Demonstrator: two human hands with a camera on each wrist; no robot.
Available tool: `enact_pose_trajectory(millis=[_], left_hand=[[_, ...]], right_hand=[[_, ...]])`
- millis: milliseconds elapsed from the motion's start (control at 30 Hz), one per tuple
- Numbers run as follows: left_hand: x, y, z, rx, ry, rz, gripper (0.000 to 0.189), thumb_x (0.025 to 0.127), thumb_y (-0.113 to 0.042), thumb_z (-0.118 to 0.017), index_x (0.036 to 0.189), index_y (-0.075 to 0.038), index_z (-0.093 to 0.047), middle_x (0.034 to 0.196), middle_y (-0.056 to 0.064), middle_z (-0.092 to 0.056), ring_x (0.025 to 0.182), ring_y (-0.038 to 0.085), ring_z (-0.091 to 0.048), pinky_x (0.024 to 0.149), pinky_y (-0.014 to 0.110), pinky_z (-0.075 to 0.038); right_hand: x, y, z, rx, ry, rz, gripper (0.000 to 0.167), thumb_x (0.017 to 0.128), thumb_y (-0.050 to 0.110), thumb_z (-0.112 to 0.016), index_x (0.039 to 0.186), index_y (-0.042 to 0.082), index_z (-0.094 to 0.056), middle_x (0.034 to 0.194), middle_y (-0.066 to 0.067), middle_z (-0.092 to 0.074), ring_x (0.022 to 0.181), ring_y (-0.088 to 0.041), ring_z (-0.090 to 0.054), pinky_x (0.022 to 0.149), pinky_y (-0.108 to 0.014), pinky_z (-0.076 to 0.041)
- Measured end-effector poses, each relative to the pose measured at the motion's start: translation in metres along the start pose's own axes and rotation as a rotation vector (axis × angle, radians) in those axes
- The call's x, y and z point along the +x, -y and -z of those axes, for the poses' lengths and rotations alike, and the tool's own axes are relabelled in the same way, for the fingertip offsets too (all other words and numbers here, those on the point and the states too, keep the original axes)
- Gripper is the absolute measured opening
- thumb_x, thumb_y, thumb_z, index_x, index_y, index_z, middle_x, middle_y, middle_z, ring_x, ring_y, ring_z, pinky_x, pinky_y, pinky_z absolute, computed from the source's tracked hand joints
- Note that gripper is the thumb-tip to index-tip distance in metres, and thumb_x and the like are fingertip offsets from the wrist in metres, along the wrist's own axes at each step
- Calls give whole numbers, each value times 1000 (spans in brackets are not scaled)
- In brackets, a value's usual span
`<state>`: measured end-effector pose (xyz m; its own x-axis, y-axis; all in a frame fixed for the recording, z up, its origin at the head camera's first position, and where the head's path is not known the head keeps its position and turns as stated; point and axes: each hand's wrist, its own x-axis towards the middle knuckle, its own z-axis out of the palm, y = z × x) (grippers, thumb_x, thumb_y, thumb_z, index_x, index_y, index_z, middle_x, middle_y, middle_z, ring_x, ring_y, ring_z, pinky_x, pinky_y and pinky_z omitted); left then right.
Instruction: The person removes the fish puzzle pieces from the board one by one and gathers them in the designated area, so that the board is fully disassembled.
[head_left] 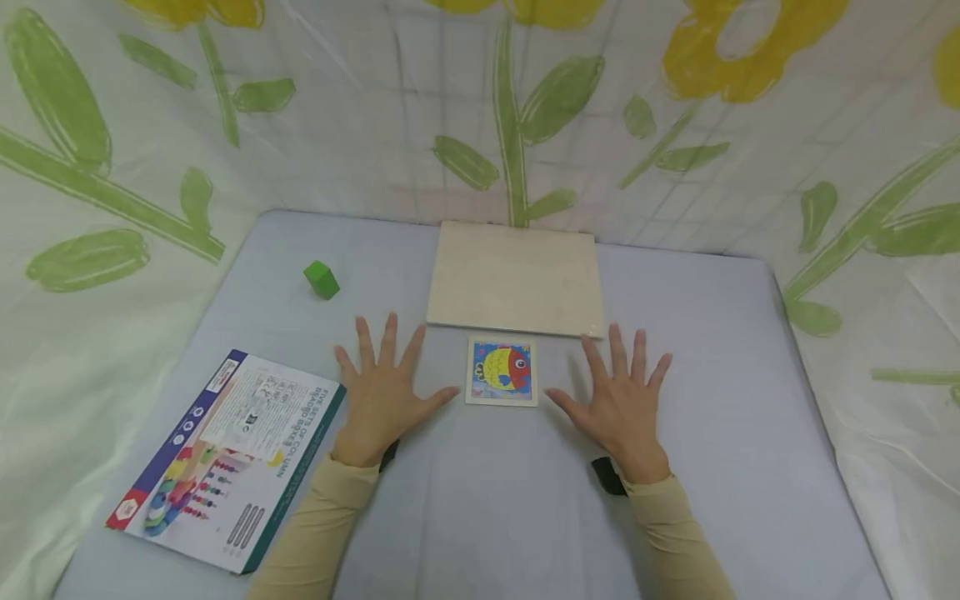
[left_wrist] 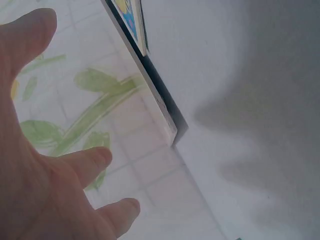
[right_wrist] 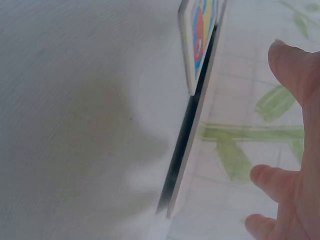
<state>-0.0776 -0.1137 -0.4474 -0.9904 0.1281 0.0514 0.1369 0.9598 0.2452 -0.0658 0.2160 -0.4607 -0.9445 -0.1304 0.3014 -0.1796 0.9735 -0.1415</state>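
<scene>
Between the two hands lies a small square fish puzzle [head_left: 502, 372], a yellow and red fish on blue within a pale wooden frame. My left hand [head_left: 382, 400] is to its left, palm down with fingers spread and the thumb pointing toward the frame. On the other side my right hand [head_left: 621, 408] has its fingers spread too, its thumb tip near the puzzle's right edge. Neither hand holds anything. Just beyond the puzzle a plain pale wooden board [head_left: 516, 277] lies flat. Both wrist views show the puzzle edge-on, beside spread fingers.
A bead toy box [head_left: 240, 458] lies at the left, close to the left wrist. Farther back on that side sits a green block [head_left: 322, 280]. The table [head_left: 750, 467] has a pale cloth, and a flower-patterned curtain [head_left: 360, 150] hangs behind it.
</scene>
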Motion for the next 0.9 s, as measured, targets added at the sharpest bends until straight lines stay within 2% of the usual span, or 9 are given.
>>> enact_pose_trajectory(millis=[67,167,233,267,333,433,600,700,900], left_hand=[[-1,-3,-2,1,2,-16,102,80,-78,-64,160,-19,-40,171,22,-22,156,60,-4,113,85,-14],[-2,-7,-7,-10,-30,-65,86,84,-70,-69,149,-15,-56,159,24,-45,151,56,-29,109,75,-37],[-4,-12,-11,-35,-63,-103,69,86,-59,-74,137,-13,-67,138,22,-62,134,48,-51,96,61,-53],[-4,-15,-13,-44,-78,-123,60,87,-53,-77,130,-12,-72,126,20,-68,120,42,-58,86,52,-57],[-4,-21,-15,-46,-93,-151,43,88,-45,-79,118,-13,-78,105,12,-73,97,32,-63,68,38,-55],[-3,-33,-16,-85,-64,-171,27,90,-35,-79,108,-15,-82,88,4,-73,76,21,-62,55,29,-47],[1,-46,-17,-214,7,-161,16,94,-27,-76,99,-14,-84,72,0,-71,59,11,-53,49,25,-40],[3,-48,-19,-248,21,-148,16,94,-28,-75,96,-14,-84,71,0,-71,57,11,-51,49,25,-40],[8,-49,-29,-319,76,-166,15,94,-27,-74,102,-18,-84,84,-1,-77,70,14,-66,57,30,-51]], right_hand=[[2,3,0,9,19,-9,95,82,76,-60,153,13,-50,162,-26,-39,152,-58,-26,114,-84,-14],[4,9,-2,67,1,1,77,83,55,-76,141,7,-62,135,-25,-66,127,-50,-59,107,-69,-42],[5,14,-4,124,-16,10,52,86,39,-81,122,3,-72,107,-19,-76,97,-40,-71,88,-55,-56],[6,16,-5,156,-16,13,40,87,31,-82,113,2,-76,95,-17,-77,83,-35,-72,77,-49,-58],[8,22,-7,217,5,5,21,89,20,-80,98,1,-79,83,-12,-77,68,-26,-68,65,-42,-56],[13,30,-9,289,67,-15,16,93,17,-77,94,2,-79,83,-11,-77,67,-20,-65,64,-38,-55],[24,43,-13,454,170,-57,19,94,19,-76,97,0,-80,86,-11,-79,68,-15,-61,65,-29,-52],[31,48,-15,519,205,-78,20,94,19,-76,97,0,-80,86,-11,-79,68,-14,-59,64,-24,-48],[47,56,-24,582,262,-79,20,95,20,-75,91,2,-80,82,-10,-78,67,-11,-57,61,-20,-43]])
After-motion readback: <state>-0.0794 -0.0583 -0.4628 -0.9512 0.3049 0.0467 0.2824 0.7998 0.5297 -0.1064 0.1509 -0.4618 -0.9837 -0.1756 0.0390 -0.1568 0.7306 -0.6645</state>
